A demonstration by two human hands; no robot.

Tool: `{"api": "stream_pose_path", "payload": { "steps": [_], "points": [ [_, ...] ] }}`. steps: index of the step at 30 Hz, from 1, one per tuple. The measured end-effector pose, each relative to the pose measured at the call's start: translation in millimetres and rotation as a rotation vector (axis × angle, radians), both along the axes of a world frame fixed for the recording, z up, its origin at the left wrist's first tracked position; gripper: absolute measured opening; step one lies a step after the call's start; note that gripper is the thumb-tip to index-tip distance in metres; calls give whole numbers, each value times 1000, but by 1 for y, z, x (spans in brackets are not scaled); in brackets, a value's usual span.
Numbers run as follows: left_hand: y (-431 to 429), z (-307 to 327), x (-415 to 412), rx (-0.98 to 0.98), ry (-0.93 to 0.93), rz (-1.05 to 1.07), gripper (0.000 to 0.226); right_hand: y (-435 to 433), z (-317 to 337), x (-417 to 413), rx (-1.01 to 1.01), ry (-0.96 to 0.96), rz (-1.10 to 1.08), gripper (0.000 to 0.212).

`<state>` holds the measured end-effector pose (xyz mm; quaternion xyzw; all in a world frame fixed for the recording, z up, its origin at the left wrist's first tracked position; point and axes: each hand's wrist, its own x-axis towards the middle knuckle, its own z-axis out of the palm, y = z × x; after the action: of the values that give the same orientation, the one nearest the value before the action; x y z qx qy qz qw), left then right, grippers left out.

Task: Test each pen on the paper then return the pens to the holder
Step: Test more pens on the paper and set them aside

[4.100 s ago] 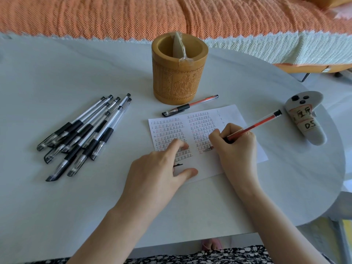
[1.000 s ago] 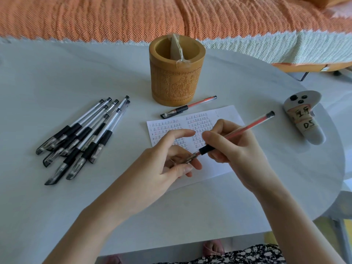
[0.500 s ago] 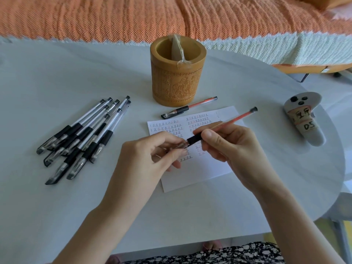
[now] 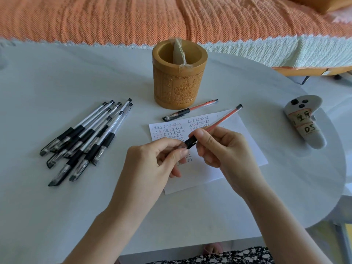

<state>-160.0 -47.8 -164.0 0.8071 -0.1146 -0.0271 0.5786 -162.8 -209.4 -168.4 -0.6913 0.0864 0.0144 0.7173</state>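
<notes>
Black pens (image 4: 83,141): capped, bundled on the white table (image 4: 57,216), far left.
Left hand (image 4: 152,168): fingers pinched at the tip end of the red pen (image 4: 219,122).
Holder (image 4: 179,80): carved bamboo cup, a figure engraved on its wall; taped divider inside.
Second red pen (image 4: 190,109): capped, lying between holder and paper.
Paper (image 4: 247,149): numbered rows of 正 tally marks, partly hidden by both hands.
Right hand (image 4: 224,149): closed round the red pen's black grip, barrel angled up-right.
Controller (image 4: 304,121): labels, one reading "DS".
</notes>
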Motion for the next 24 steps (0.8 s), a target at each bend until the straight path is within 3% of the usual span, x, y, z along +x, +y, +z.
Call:
{"api": "stream_pose_path", "payload": {
  "steps": [2, 7, 12, 16, 24],
  "points": [
    [0, -2, 3, 34, -9, 15, 6, 2, 0, 3, -48, 3, 10, 44],
    [0, -9, 9, 113, -20, 42, 5, 2, 5, 7, -84, 76, 70, 25],
    [9, -5, 12, 250, -107, 75, 30, 5, 1, 20, -93, 88, -105, 36],
    [23, -4, 20, 436, -243, 201, 14, 8, 0, 28, -137, 130, -174, 44],
    [51, -10, 29, 642, -288, 332, 20, 9, -4, 26, -258, 41, -150, 22]
  ]
}}
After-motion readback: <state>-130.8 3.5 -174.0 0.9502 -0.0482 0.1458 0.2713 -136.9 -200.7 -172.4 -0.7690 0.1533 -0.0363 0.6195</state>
